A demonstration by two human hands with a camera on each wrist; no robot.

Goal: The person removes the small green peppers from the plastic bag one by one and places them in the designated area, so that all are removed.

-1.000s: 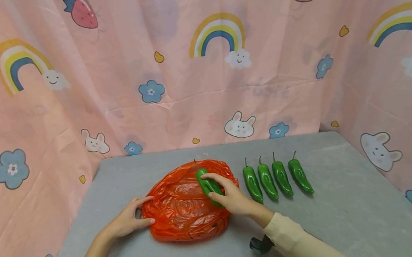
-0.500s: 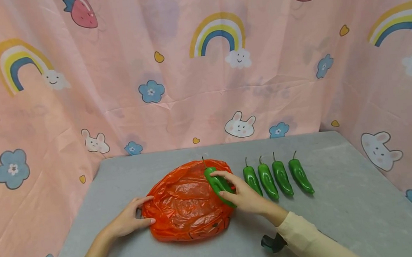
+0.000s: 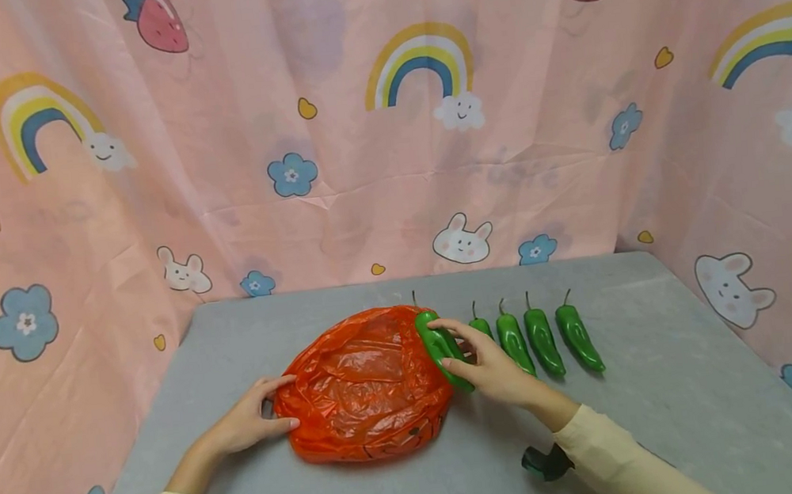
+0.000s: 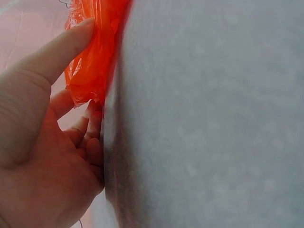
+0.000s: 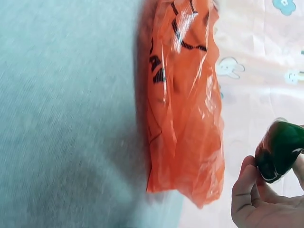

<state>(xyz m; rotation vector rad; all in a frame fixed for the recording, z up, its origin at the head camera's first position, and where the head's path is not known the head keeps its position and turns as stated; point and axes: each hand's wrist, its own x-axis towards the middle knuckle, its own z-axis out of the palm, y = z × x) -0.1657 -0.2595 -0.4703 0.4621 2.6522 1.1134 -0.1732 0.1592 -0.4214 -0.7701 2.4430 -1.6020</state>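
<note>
Lying on the grey table is a crumpled orange-red plastic bag (image 3: 366,377). My left hand (image 3: 251,420) holds its left edge, thumb on the near side and fingers on the far side. In the left wrist view, the thumb (image 4: 71,47) lies against the bag film. My right hand (image 3: 486,365) grips a green chili pepper (image 3: 437,346) at the bag's right edge, its thin stem pointing away from me. The right wrist view shows that pepper's glossy tip (image 5: 278,152) beside the fingers, level with the bag's upper side.
Several green chili peppers (image 3: 543,340) lie in a row right of the bag, stems toward the back. My right hand partly covers the leftmost ones. A pink patterned curtain (image 3: 365,226) surrounds the table (image 3: 670,411) at back and sides.
My right hand has moved right with the chili pepper, from over the bag's middle right to its right edge. My left hand stays at the bag's left edge.
</note>
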